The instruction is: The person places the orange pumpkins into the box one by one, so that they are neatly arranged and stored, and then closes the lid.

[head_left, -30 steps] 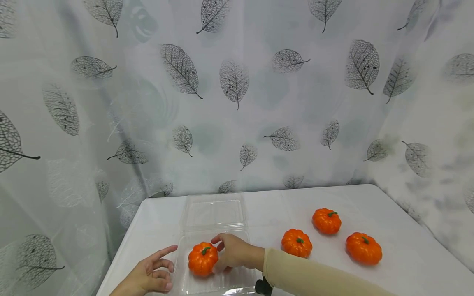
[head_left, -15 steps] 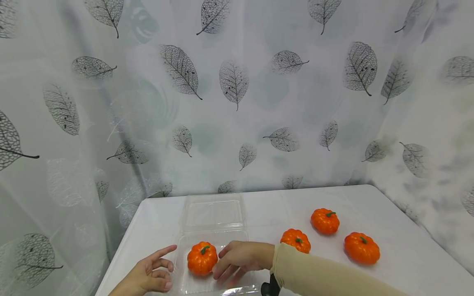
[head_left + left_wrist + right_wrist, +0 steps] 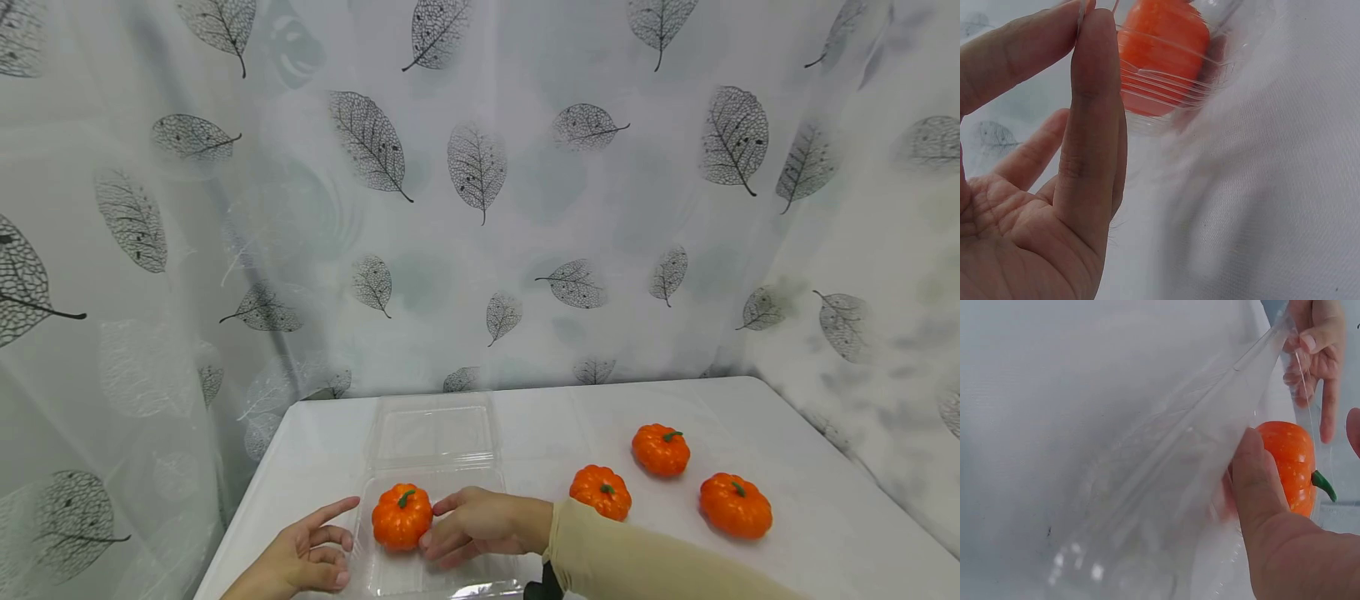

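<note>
A small orange pumpkin (image 3: 401, 517) with a green stem sits in the tray of an open clear plastic clamshell box (image 3: 450, 573). My right hand (image 3: 459, 528) reaches in from the right, and its straight fingers touch the pumpkin's right side. The right wrist view shows the thumb (image 3: 1259, 481) against the pumpkin (image 3: 1288, 462). My left hand (image 3: 311, 552) lies on the table at the box's left edge, fingertips against its rim. Through the clear wall, the left wrist view shows the pumpkin (image 3: 1163, 53) beyond the fingers (image 3: 1094, 119).
Three more orange pumpkins (image 3: 600, 492) (image 3: 661, 449) (image 3: 736, 505) stand loose on the white table (image 3: 825, 542) to the right of the box. The box's lid (image 3: 435, 433) lies flat behind the tray. A leaf-printed curtain (image 3: 480, 208) hangs close behind and beside the table.
My right hand let go of the pumpkin, drew back a little, then touched its right side again. The pumpkin has shifted slightly left and back in the tray. The left hand stayed put.
</note>
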`<act>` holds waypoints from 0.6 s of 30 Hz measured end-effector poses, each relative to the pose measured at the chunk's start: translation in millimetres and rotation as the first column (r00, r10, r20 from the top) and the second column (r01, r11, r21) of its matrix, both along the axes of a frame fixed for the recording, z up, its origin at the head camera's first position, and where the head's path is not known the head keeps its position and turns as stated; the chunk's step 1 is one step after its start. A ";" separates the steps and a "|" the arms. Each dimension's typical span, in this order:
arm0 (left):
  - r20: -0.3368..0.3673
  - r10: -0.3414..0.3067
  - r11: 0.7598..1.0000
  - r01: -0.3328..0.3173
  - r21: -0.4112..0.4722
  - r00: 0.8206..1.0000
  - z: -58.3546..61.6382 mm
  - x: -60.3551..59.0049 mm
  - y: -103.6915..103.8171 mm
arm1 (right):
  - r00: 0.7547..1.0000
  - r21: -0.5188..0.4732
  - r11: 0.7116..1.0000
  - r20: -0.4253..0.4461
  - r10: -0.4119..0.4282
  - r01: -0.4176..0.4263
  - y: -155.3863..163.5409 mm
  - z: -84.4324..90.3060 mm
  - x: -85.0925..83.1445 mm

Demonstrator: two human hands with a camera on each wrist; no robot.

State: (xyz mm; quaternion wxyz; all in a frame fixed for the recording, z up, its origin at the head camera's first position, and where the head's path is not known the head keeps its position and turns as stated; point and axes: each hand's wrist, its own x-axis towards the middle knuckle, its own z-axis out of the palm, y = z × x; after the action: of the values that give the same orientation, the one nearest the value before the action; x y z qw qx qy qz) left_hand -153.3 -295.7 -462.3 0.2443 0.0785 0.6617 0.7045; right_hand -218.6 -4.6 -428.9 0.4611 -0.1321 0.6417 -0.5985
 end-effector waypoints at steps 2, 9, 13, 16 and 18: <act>-0.007 -0.009 1.000 0.009 0.005 1.000 -0.8 -0.5 -0.2 | 1.000 -0.005 1.000 0.005 -0.005 0.005 -0.1 -0.3 0.2; -0.026 -0.026 1.000 0.026 0.006 0.999 -2.1 -0.9 -0.8 | 0.999 -0.014 1.000 0.024 -0.027 0.027 0.0 -2.5 1.5; 0.005 0.009 1.000 -0.009 0.000 1.000 -1.1 -1.0 0.0 | 0.999 -0.019 0.999 0.036 -0.040 0.040 2.4 -3.0 2.5; 0.026 0.034 0.999 -0.034 -0.004 0.999 0.1 -0.8 0.6 | 0.998 -0.013 0.999 0.023 -0.051 0.051 6.1 -2.5 3.0; 0.032 0.041 0.999 -0.041 -0.008 0.999 0.7 -0.5 0.7 | 0.998 0.000 0.998 -0.010 -0.057 0.057 9.5 -2.1 3.0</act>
State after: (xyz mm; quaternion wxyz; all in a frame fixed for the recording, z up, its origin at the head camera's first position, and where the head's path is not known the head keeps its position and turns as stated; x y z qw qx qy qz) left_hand -153.8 -295.0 -461.7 0.2406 0.0530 0.6616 0.7082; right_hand -215.6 4.9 -431.0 0.4405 -0.1169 0.6476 -0.6107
